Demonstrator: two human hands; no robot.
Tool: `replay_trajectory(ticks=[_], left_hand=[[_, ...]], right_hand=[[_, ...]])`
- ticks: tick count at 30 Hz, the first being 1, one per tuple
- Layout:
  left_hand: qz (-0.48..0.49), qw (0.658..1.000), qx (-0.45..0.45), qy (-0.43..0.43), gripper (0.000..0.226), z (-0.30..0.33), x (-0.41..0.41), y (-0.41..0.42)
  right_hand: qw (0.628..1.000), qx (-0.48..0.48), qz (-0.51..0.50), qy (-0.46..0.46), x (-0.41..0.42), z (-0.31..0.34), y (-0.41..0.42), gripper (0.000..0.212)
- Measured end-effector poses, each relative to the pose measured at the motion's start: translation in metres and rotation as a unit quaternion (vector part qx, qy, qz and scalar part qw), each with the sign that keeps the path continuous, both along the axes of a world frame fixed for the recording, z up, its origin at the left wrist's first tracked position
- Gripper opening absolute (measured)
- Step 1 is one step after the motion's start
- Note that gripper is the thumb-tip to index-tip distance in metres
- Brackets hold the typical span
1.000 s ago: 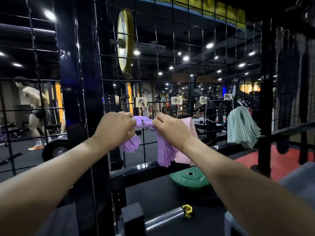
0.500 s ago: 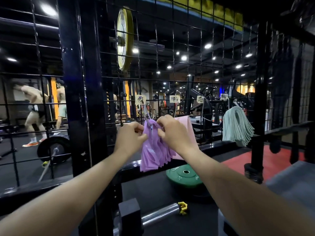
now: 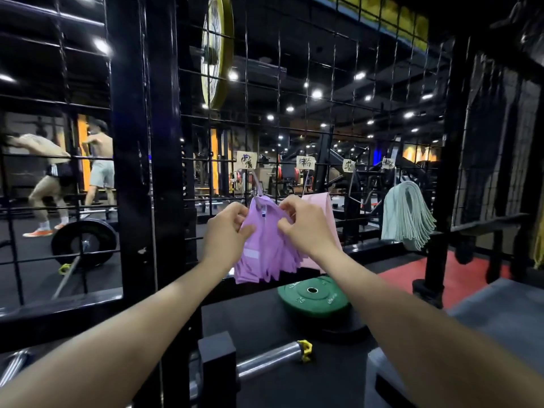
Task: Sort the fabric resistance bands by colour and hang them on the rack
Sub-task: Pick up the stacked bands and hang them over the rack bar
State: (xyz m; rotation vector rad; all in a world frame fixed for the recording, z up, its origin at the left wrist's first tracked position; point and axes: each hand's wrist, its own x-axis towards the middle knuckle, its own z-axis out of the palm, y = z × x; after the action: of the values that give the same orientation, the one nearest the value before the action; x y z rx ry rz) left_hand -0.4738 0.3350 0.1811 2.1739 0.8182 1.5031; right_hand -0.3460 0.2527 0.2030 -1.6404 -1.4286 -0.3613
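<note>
I see a black wire grid rack (image 3: 294,113) filling the view, and I place everything else by it; on it a bundle of purple bands (image 3: 265,248) hangs from a hook just below a small paper label (image 3: 246,160); my left hand (image 3: 225,237) pinches the bundle's left edge, my right hand (image 3: 306,228) curls its fingers on the top right of the same bundle; pink bands (image 3: 322,213) hang on the rack just right of the purple, mostly behind my right hand; pale green bands (image 3: 407,216) hang farther right on the rack, well apart; below the rack a green weight plate (image 3: 312,295) lies flat on the black floor; through the rack's left panel two people (image 3: 73,172) stand by a barbell (image 3: 84,242); ceiling lights glow beyond.
</note>
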Motion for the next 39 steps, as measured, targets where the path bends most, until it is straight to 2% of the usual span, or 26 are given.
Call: replay_trajectory(ticks=[8,11,14,19,23,28,33,35,38,39], left_hand=[[0.088,0.981,0.153,0.076,0.015,0.001,0.003,-0.021],[0.069,0.979,0.160,0.108,0.010,-0.007,-0.001,-0.014],[0.043,0.983,0.138,0.109,0.035,-0.016,-0.006,-0.008],[0.031,0.986,0.126,0.106,0.035,-0.015,-0.011,-0.009],[0.043,0.991,0.095,0.080,0.026,-0.009,-0.011,-0.009],[0.040,0.998,0.042,0.037,0.019,0.003,-0.013,-0.006],[0.046,0.998,0.049,0.018,0.022,0.017,-0.008,-0.004],[0.039,0.998,0.050,0.024,0.024,0.020,-0.004,-0.003],[0.033,0.998,0.052,0.017,0.018,0.022,0.001,-0.003],[0.033,0.998,0.056,0.011,0.017,0.022,0.002,-0.003]], right_hand=[[0.995,0.002,0.059,0.076,0.000,0.002,0.001,0.010],[0.982,-0.039,0.123,0.136,-0.002,-0.006,0.007,0.027],[0.978,-0.066,0.142,0.138,-0.002,-0.010,0.006,0.025],[0.981,-0.075,0.125,0.130,-0.005,-0.008,0.003,0.019],[0.985,-0.089,0.093,0.114,-0.010,-0.005,-0.006,0.021],[0.997,-0.060,-0.010,0.051,-0.013,0.007,-0.008,0.028],[0.998,-0.036,-0.046,-0.007,-0.028,0.028,-0.002,0.036],[0.996,-0.048,-0.062,-0.039,-0.034,0.031,0.004,0.031],[0.990,-0.047,-0.103,-0.080,-0.034,0.029,0.015,0.007],[0.988,-0.040,-0.118,-0.096,-0.033,0.028,0.017,0.013]])
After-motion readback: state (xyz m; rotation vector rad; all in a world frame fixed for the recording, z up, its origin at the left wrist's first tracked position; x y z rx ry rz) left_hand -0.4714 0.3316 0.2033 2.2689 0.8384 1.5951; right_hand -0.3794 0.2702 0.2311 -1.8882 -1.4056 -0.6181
